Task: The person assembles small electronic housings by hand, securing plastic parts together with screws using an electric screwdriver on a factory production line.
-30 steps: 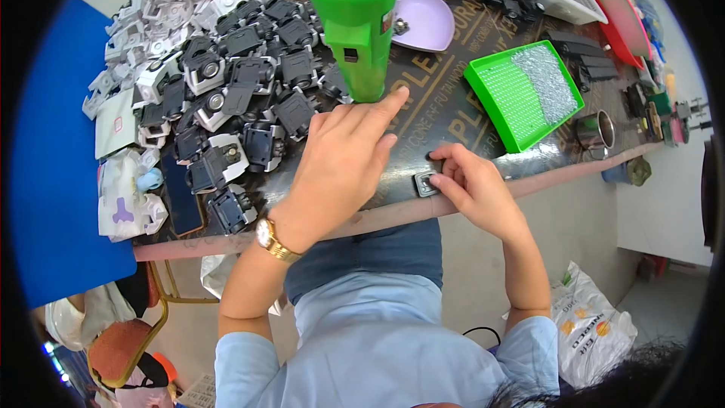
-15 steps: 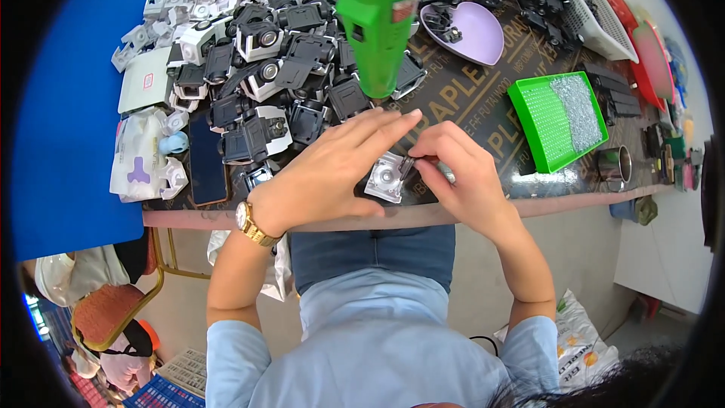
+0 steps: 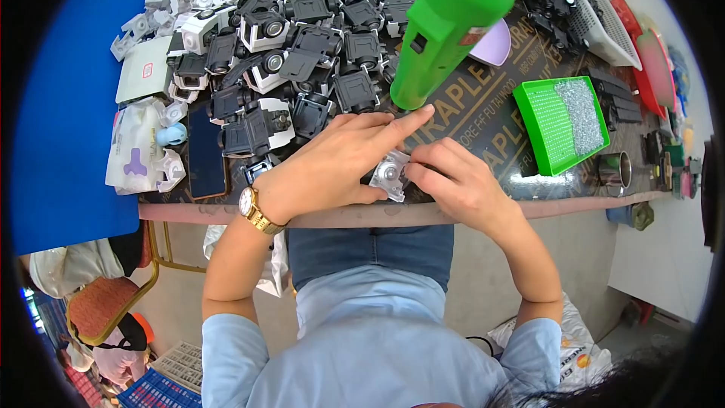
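Centrally, just below the frame's middle, a small silver square metal part [image 3: 390,174] sits pinched between both hands at the table's front edge [image 3: 574,202]. Left hand [image 3: 332,166] grips its left side, index finger extended; right hand [image 3: 453,181] curls narrowly on its right.

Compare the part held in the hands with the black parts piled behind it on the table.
The silvery plate is pale and flat; the black parts are dark and blocky.

The silvery plate is pinched between the left hand and right hand at the table's near edge; the black parts lie loose in a heap farther back.

The plate is a single piece; the black parts are many.

Both show a round feature at the middle.
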Motion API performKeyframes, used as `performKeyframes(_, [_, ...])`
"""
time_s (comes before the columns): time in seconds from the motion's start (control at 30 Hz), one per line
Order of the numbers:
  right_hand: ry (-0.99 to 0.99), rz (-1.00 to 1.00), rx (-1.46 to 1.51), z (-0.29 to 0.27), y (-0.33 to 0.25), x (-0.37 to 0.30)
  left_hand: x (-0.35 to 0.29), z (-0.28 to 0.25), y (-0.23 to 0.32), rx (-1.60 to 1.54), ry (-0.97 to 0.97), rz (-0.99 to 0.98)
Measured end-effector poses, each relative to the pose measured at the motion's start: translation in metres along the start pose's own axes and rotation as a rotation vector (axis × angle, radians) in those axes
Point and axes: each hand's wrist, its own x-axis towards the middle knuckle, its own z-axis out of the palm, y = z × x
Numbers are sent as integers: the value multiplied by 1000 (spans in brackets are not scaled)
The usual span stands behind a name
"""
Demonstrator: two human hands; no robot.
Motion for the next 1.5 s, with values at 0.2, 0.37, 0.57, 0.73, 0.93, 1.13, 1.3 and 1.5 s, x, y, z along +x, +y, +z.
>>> performKeyframes(0.2, [41, -93, -19, 3, 2, -2, 1, -1, 0, -3, -8, -9])
performKeyframes(0.37, [-22, -140, -135, 7, -1, -7, 0, -1, -1, 16, -12, 0])
performKeyframes(0.57, [135, -22, -152, -18, 42, 2, -2, -5, 7, 90, -116, -28])
performKeyframes(0.73, [199, 502, -109, -17, 155, 22, 2, -5, 16, 134, -135, -14])
performKeyframes(0.93, [127, 569, 186, 7, 234, 33, 3, 2, 16, 184, -131, -26])
performKeyframes(1.13, [327, 534, 36, -27, 191, 17, -5, 16, 14, 29, 199, 24])
performKeyframes(1.3, [240, 790, 699, -83, 74, -12, -23, 60, 43, 140, 531, -261])
performKeyframes(1.5, [-255, 869, 1199, -71, 21, -31, -16, 70, 21, -154, 435, -130])
